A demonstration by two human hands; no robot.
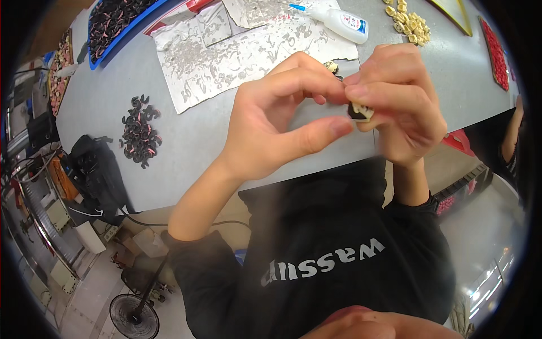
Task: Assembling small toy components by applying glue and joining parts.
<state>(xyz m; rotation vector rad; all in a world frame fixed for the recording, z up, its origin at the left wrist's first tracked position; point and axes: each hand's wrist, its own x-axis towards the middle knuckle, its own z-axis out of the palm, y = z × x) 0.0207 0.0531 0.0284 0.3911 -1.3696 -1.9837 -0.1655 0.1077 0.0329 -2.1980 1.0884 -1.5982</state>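
Currently, cream-and-black piece (360,112) in right hand (402,101)

The held piece (359,112) is recorded as black and cream. The curved pieces (140,135) are noted as black and pink — mixed. The paper (226,70) is found white, mottled with grey; the bottle (345,25) is logged white, tipped blue. The tabletop (195,138) is listed grey.
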